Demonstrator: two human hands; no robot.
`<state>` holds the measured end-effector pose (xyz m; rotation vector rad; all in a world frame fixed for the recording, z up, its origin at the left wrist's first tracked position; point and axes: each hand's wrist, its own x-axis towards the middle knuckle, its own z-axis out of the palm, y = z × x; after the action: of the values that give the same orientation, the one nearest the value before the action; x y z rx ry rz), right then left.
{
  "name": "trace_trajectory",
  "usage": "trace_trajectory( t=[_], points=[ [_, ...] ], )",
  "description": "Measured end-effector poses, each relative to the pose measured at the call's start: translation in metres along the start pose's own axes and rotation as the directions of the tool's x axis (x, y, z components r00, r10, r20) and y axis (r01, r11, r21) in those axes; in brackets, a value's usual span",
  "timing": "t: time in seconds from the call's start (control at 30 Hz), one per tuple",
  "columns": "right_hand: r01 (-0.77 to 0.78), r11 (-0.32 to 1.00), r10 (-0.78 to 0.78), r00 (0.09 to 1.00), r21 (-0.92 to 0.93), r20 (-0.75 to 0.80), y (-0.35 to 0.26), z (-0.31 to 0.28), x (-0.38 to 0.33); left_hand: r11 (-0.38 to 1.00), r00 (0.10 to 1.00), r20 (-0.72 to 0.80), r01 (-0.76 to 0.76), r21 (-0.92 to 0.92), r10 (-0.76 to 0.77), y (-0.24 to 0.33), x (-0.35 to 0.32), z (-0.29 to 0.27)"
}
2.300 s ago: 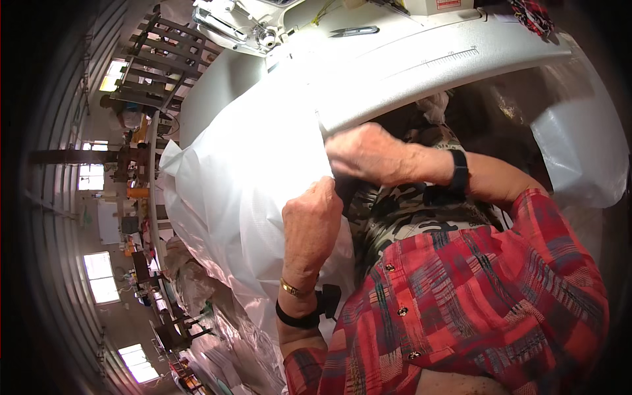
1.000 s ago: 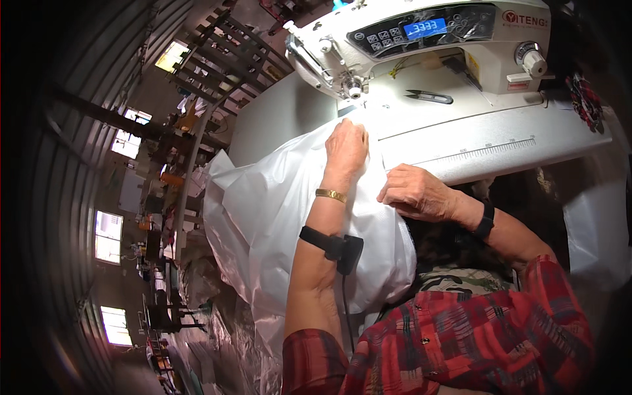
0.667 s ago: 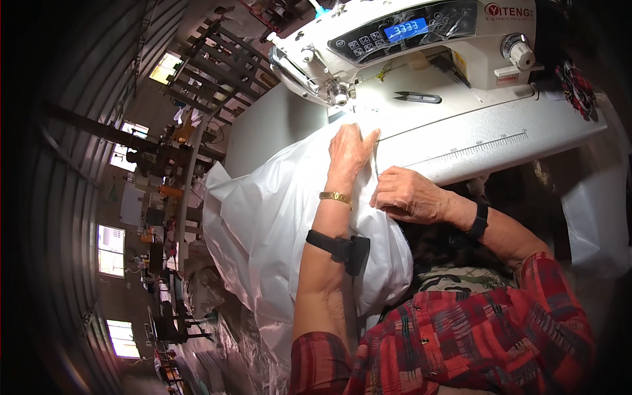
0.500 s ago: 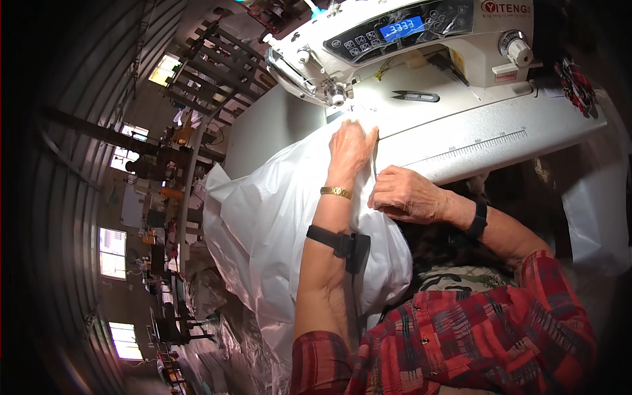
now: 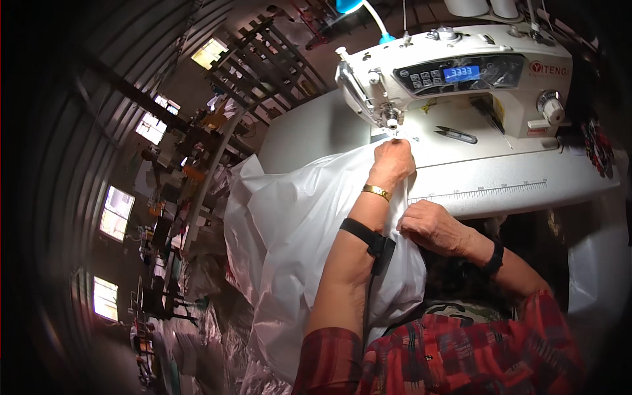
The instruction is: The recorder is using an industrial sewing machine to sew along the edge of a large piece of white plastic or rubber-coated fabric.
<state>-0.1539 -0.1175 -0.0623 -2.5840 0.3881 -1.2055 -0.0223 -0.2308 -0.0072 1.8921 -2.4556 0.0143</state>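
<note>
White sheet (image 5: 296, 217) (creased) lies under the left hand (image 5: 394, 162), grip unclear — right hand (image 5: 431, 228) pinches its edge.

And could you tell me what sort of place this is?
Most likely a sewing workshop: a white sewing machine stands before the person, a large white sheet reaches toward its needle, and small thread snips lie nearby.

room: dim | main light: hard white glow beneath the sewing machine (image 5: 461, 84), washes out the nearby bed (image 5: 431, 153) | windows (image 5: 117, 213): overexposed | white sheet (image 5: 296, 204): glossy highlights, soft fold shadows | lap (image 5: 457, 309): deep shadow | edges: fisheye bending, black vignette, smeared detail
</note>
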Motion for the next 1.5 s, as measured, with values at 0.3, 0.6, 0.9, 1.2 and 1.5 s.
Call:
trace_trajectory(
  t=[0.3,0.6,0.9,1.2,1.5],
  points=[
    [-0.038,0.997,0.037,0.999,0.070,0.017,-0.002,-0.004,0.001,0.999,0.995,-0.098,-0.031,0.015,0.032,-0.004,-0.003,0.013],
    [0.002,0.997,-0.009,0.995,0.080,0.099,-0.011,-0.010,0.015,0.992,0.995,-0.096,0.006,-0.125,-0.018,-0.008,-0.013,0.017],
    [-0.072,0.987,0.075,0.997,0.143,-0.012,0.039,-0.037,0.035,0.392,0.991,0.070,0.109,-0.914,-0.113,-0.036,-0.040,0.032],
    [-0.388,0.851,0.410,0.912,-0.353,-0.012,0.124,-0.021,0.059,0.133,0.989,0.141,0.147,-0.980,-0.052,-0.039,-0.043,0.028],
    [-0.254,0.965,0.259,0.962,-0.068,0.082,0.156,-0.021,0.060,0.015,0.990,0.134,0.134,-0.991,0.045,-0.043,-0.040,0.028]
  ],
)
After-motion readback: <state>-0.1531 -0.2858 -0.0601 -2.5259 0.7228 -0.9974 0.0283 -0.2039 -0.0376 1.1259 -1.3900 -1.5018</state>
